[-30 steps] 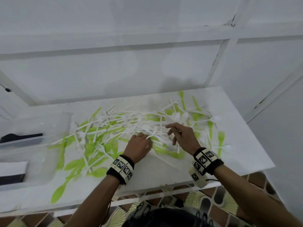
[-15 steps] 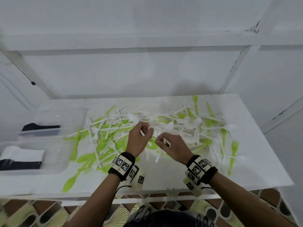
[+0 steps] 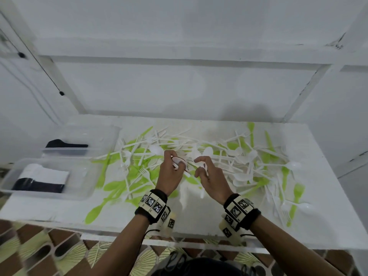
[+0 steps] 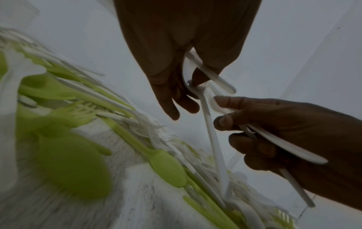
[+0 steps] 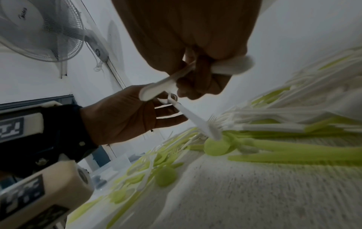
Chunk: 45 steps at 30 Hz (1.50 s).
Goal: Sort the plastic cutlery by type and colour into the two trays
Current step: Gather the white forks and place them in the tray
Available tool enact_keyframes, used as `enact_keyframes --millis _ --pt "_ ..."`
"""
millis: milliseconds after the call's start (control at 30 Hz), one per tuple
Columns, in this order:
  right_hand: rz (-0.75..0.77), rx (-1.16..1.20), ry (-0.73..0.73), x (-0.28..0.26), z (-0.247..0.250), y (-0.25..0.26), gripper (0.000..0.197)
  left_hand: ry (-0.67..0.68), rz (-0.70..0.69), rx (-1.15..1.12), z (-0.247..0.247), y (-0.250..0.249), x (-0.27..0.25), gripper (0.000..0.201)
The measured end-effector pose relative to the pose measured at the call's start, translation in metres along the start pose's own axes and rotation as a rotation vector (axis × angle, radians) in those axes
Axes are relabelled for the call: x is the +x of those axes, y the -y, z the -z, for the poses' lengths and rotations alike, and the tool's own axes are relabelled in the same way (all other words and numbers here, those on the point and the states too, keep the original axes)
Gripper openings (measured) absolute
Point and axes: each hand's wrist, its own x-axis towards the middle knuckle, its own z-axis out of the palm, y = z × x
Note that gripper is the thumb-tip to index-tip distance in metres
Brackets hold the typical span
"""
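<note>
Two trays (image 3: 49, 188) sit at 9 o'clock on the bench (image 3: 322, 196), with no forks or spoons seen inside. A second ago both hands dug in the pile (image 3: 229, 156). Now they are lifted. Left hand (image 3: 169, 176) grip clamps white spoons (image 3: 178, 161). Right hand (image 3: 211, 180) grip clamps more. Gathering has begun.

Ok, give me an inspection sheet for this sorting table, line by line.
Surface: white table, near strip bare.
Job's things: mixed green and white cutlery pile spread across the table; two clear trays on the left, holding dark and white items.
Clutter: nothing seen.
Hands: left hand holds white spoons; right hand holds white cutlery; both raised over the pile.
Cables: thin black cord on the left wall.
Surroundings: white walls; wall fan; patterned floor.
</note>
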Motion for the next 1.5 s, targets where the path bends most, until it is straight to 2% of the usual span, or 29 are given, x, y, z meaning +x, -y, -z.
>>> enact_keyframes --millis 67,267,367,467,600,733,800,867,1000,1067,1167,1233,1267,1333,1400,1500 --pt "0.005 -0.030 -0.017 0.001 0.000 -0.002 0.032 0.011 -0.015 0.036 -0.002 -0.003 0.000 0.020" --pt "-0.032 -0.029 0.002 0.000 -0.002 0.002 0.013 -0.028 -0.039 0.050 -0.008 -0.012 0.006 0.019" --pt "-0.083 0.091 0.055 0.001 0.001 0.004 0.017 -0.015 -0.066 0.060 -0.009 -0.013 0.008 0.020" --pt "-0.025 0.031 0.045 0.000 0.004 0.001 0.016 -0.008 -0.072 0.032 -0.009 -0.014 0.009 0.021" --pt "-0.053 0.011 -0.089 0.006 0.007 -0.003 0.018 0.006 -0.111 -0.031 -0.013 -0.013 0.006 0.028" --pt "-0.077 -0.068 -0.234 0.012 0.008 0.000 0.018 0.044 -0.136 -0.045 -0.020 -0.008 0.003 0.016" --pt "-0.044 -0.115 -0.247 0.014 0.008 0.001 0.014 0.071 -0.132 -0.049 -0.022 -0.007 -0.001 0.035" --pt "0.009 -0.125 -0.232 0.013 0.007 0.003 0.011 0.093 -0.083 -0.092 -0.024 -0.006 -0.003 0.041" --pt "0.037 -0.109 -0.209 0.007 0.001 0.005 0.008 0.120 0.036 -0.229 -0.026 -0.015 -0.004 0.012" --pt "0.027 -0.106 -0.189 0.007 -0.002 0.002 0.011 0.076 -0.010 -0.168 -0.028 -0.015 -0.002 0.001" --pt "0.032 -0.089 -0.155 0.006 -0.002 0.000 0.019 -0.040 0.029 -0.169 -0.027 -0.012 0.003 0.013" --pt "-0.019 -0.036 -0.123 0.003 0.001 0.001 0.020 -0.023 0.075 -0.230 -0.025 -0.008 0.007 0.006" --pt "-0.044 -0.019 -0.101 0.001 0.003 0.002 0.019 0.008 0.090 -0.236 -0.024 -0.007 0.009 0.009" --pt "-0.064 -0.017 -0.057 -0.003 0.006 0.000 0.017 0.047 0.116 -0.163 -0.022 -0.001 0.012 0.033" --pt "-0.060 -0.018 -0.023 -0.005 0.009 -0.001 0.017 0.059 0.166 -0.144 -0.020 0.005 0.012 0.044" --pt "-0.067 0.020 0.020 -0.010 0.009 0.002 0.013 0.092 0.243 -0.224 -0.020 0.001 0.009 0.031"
